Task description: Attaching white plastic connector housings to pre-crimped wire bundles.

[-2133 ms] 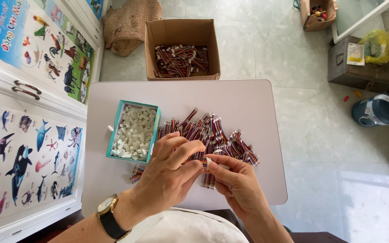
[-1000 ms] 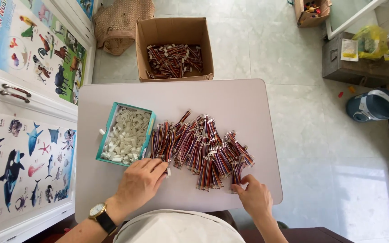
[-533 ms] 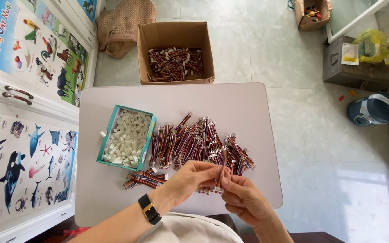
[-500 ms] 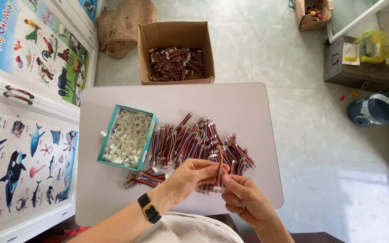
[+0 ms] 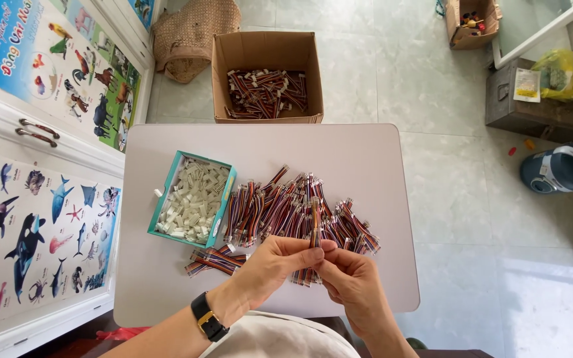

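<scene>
My left hand (image 5: 280, 262) and right hand (image 5: 349, 278) meet over the near edge of the table (image 5: 366, 159), both pinching one short striped wire piece (image 5: 314, 225) that stands upright between my fingertips, just above the heap of wires (image 5: 286, 209). I judge the grip could slip, because only the fingertips hold so thin a piece, and it would drop into the heap and be lost among the look-alikes. My left wrist also hovers close to the few loose wires (image 5: 210, 260) beside the teal box of white connectors (image 5: 190, 207), so a careless sweep might push those off the table.
</scene>
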